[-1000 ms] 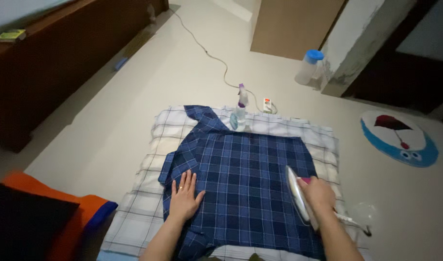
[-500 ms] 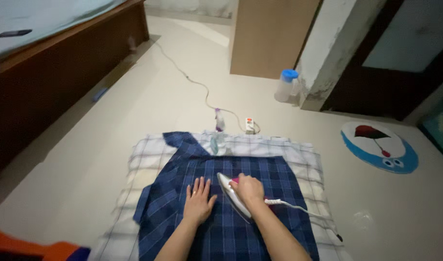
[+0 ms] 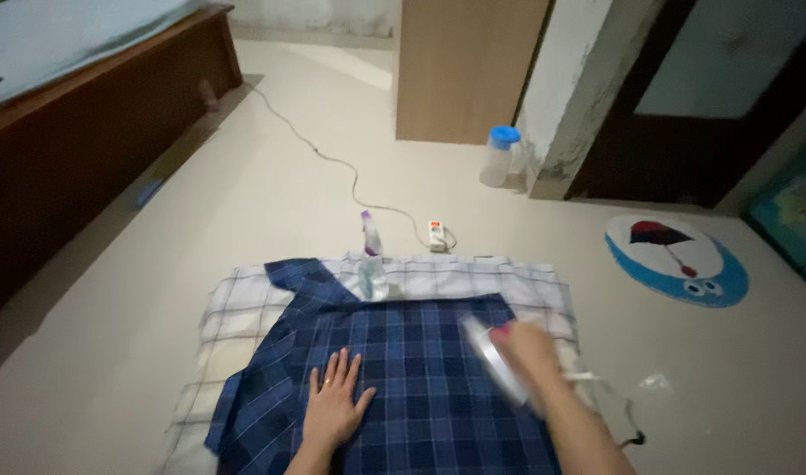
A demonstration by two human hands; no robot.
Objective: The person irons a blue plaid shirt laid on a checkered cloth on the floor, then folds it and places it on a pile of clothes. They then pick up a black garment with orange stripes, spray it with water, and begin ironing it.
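A blue plaid shirt (image 3: 403, 369) lies spread on a white checked cloth (image 3: 245, 303) on the floor. My left hand (image 3: 335, 406) rests flat on the shirt, fingers apart, a ring on one finger. My right hand (image 3: 528, 350) grips the handle of a clothes iron (image 3: 494, 361), blurred with motion, on the right part of the shirt. The iron's cord (image 3: 610, 391) trails off to the right. A small spray bottle (image 3: 371, 264) with a purple top stands at the shirt's far edge.
A white power strip (image 3: 435, 236) with a long cable (image 3: 333, 163) lies beyond the cloth. A clear jug with a blue lid (image 3: 500, 156) stands by a pillar. A wooden bed frame (image 3: 95, 132) runs along the left. A round cartoon mat (image 3: 676, 259) lies at right.
My right hand has swept the iron from the shirt's middle toward its far right part. The left hand stays pressed flat on the shirt. The view has tilted up slightly.
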